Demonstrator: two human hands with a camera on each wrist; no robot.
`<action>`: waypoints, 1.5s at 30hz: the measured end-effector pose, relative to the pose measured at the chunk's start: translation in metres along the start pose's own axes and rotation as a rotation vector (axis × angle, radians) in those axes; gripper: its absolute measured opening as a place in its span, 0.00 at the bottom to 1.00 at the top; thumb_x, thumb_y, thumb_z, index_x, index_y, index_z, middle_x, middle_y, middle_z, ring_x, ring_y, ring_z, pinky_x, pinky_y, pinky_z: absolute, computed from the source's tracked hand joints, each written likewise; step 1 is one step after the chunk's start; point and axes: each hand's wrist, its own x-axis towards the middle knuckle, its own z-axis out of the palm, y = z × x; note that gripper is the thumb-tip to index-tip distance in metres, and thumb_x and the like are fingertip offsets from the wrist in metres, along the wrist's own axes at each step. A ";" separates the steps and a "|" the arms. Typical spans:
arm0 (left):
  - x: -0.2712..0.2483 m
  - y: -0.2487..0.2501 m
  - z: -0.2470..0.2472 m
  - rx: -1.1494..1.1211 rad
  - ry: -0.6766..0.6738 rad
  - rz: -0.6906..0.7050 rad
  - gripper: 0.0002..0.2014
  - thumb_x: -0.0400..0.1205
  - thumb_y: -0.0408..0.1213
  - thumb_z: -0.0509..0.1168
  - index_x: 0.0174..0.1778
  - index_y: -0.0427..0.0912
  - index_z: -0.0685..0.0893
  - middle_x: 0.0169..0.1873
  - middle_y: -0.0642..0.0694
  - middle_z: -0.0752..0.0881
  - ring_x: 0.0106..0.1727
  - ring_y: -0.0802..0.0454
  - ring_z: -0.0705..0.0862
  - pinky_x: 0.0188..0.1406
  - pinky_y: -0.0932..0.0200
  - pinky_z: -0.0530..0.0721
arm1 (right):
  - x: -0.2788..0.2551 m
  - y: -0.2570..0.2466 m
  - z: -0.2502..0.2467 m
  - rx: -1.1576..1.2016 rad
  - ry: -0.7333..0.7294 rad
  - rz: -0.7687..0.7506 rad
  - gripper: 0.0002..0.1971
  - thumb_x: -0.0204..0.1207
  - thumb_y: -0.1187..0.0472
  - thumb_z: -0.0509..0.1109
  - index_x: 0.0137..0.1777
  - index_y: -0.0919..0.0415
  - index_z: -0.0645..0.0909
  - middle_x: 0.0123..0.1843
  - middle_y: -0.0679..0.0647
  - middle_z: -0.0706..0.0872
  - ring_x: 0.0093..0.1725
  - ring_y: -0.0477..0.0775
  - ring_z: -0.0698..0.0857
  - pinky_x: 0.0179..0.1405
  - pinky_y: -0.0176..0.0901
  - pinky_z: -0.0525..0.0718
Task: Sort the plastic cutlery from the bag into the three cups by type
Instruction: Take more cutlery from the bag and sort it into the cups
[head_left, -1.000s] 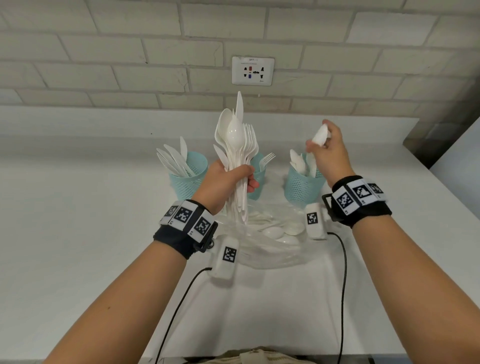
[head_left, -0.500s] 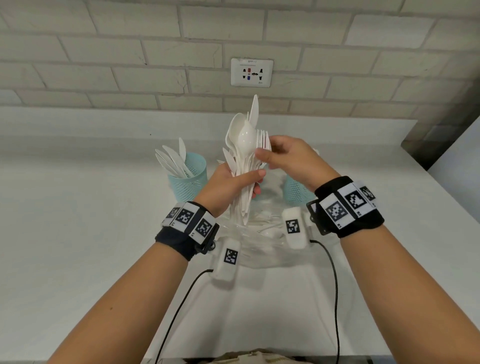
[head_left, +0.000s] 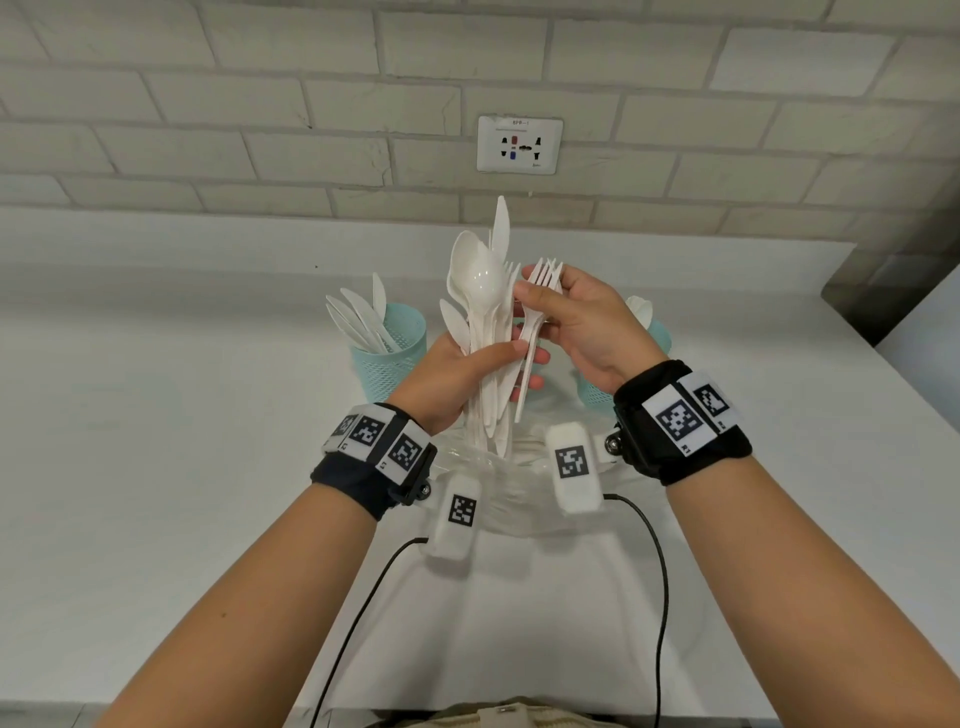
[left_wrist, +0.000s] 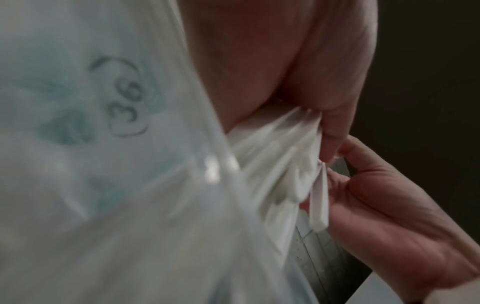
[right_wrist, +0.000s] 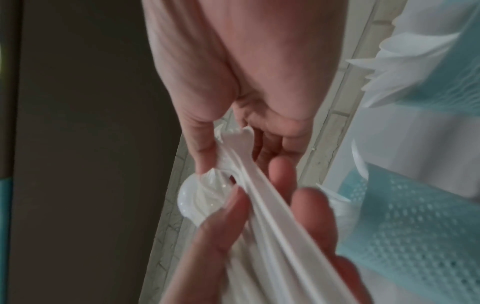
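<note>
My left hand (head_left: 488, 358) grips an upright bundle of white plastic cutlery (head_left: 480, 291), with spoons in front and a knife tip on top. My right hand (head_left: 535, 291) pinches a few forks (head_left: 544, 273) by their necks at the bundle's right side, their handles still beside my left fingers. In the right wrist view the fork neck (right_wrist: 235, 142) sits between my thumb and fingers. The left teal cup (head_left: 389, 364) holds knives. The right teal cup (head_left: 592, 389) shows spoons behind my right hand. My hands hide the middle cup. The clear bag (head_left: 498, 499) lies below my wrists.
All of this sits on a white counter (head_left: 156, 467) that ends at a brick wall with a socket plate (head_left: 519, 144). Wrist camera cables (head_left: 660, 597) trail toward me. The counter's right edge (head_left: 852, 322) drops off beside a dark corner.
My right hand left the right cup, where it held a spoon, came across to the bundle and now pinches the forks, drawing them slightly away. My left hand kept the bundle upright.
</note>
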 end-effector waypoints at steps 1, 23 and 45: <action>0.000 0.000 0.000 -0.001 0.000 -0.003 0.13 0.83 0.27 0.62 0.63 0.37 0.79 0.45 0.37 0.90 0.40 0.43 0.91 0.37 0.55 0.88 | 0.000 0.001 0.002 0.004 0.017 -0.003 0.06 0.76 0.65 0.71 0.51 0.58 0.80 0.43 0.54 0.86 0.42 0.53 0.86 0.46 0.45 0.85; -0.004 -0.001 -0.028 0.005 0.308 0.034 0.05 0.83 0.32 0.63 0.51 0.33 0.79 0.32 0.44 0.84 0.29 0.50 0.85 0.35 0.56 0.87 | 0.051 -0.006 0.012 -0.122 0.221 -0.342 0.11 0.80 0.67 0.63 0.52 0.48 0.74 0.39 0.50 0.83 0.44 0.48 0.82 0.61 0.48 0.82; -0.003 -0.001 -0.023 0.022 0.256 0.058 0.05 0.79 0.32 0.69 0.49 0.37 0.83 0.34 0.45 0.87 0.32 0.51 0.87 0.33 0.57 0.86 | 0.029 0.007 0.031 -0.299 -0.049 -0.193 0.16 0.70 0.65 0.76 0.58 0.60 0.81 0.42 0.51 0.85 0.39 0.44 0.84 0.42 0.30 0.83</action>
